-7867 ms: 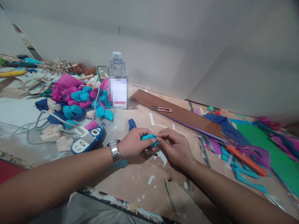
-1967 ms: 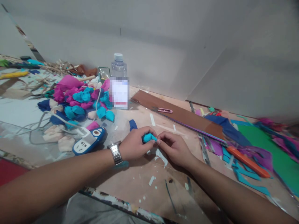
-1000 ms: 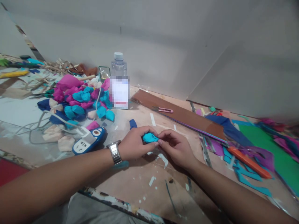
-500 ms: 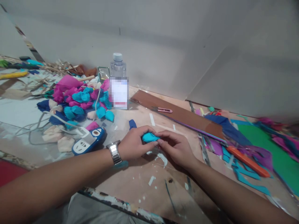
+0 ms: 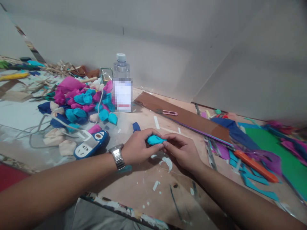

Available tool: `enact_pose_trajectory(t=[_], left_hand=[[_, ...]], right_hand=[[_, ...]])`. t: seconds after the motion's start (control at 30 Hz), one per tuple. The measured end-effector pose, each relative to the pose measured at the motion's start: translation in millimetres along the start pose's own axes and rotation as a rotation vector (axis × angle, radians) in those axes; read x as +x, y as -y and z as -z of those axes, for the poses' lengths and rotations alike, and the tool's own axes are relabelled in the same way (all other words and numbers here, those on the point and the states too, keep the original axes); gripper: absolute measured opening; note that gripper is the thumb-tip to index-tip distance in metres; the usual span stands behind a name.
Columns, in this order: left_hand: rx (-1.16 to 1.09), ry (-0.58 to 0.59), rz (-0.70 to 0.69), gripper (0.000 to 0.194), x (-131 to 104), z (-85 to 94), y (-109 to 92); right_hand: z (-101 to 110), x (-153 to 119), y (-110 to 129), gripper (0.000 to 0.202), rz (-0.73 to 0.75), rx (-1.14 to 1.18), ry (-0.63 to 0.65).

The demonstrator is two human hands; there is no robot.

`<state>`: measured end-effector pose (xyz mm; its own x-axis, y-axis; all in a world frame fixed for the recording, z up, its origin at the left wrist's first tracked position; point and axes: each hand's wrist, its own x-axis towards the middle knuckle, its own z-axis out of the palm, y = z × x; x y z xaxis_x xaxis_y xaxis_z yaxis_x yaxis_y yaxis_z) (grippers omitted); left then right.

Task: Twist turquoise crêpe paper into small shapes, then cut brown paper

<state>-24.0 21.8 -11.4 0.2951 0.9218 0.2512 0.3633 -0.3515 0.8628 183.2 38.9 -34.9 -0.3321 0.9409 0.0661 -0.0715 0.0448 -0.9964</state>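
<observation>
Between my two hands is a turquoise crepe paper piece (image 5: 155,140), rounded at its left and pinched narrow at its right end. My left hand (image 5: 137,145), with a metal watch (image 5: 118,156) on its wrist, curls thumb and fingers around the left side of the paper. My right hand (image 5: 182,150) pinches the narrow end between thumb and fingertips. Just beyond my left hand lies a dark blue piece (image 5: 136,126), partly covered by that hand. The undersides of the fingers are hidden.
Bunched papers (image 5: 83,99) in pink, turquoise, blue and cream heap up at the left beside a blue power strip (image 5: 91,145). Behind stand a bottle (image 5: 121,67) and a blurred screen (image 5: 122,95). Pink thread snips (image 5: 169,112) lie on brown sheets (image 5: 187,119); an orange cutter (image 5: 255,166) lies right.
Both hands keep hold of the turquoise crepe paper. The paper has shifted very slightly to the right, and its pinched end shows a little more.
</observation>
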Motion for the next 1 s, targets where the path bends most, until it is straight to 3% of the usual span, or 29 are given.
enact_pose_trajectory(t=[0.73, 1.0], left_hand=[[0.019, 0.002, -0.044, 0.021, 2.3, 1.7, -1.1], [0.042, 0.004, -0.020, 0.020, 1.7, 1.3, 1.2]], right_hand=[[2.1, 0.0, -0.8, 0.024, 0.004, -0.061, -0.034], [3.4, 1.3, -0.2, 0.023, 0.121, -0.233, -0.011]])
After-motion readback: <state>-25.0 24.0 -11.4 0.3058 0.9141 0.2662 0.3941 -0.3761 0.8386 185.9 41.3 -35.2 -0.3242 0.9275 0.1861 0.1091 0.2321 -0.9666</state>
